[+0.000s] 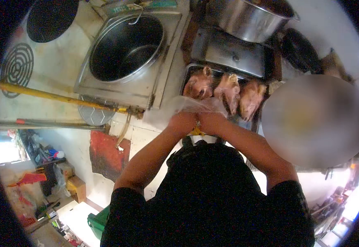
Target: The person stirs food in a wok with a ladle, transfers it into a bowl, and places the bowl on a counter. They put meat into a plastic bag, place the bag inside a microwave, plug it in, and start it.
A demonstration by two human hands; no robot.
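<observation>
In the head view my left hand and my right hand are close together in front of my chest. Both are closed on a thin clear plastic bag, which spreads out to the left and over the near edge of a dark metal tray. Their fingertips are partly hidden by the plastic. Just beyond lie three reddish-brown pieces of meat that look like skinned animal heads: one at left, one in the middle, one at right.
A deep round metal well is set in the steel counter at left. A yellow pipe runs across below it. Behind the tray are a lidded steel pan and a large steel pot. A round blurred patch covers the right side.
</observation>
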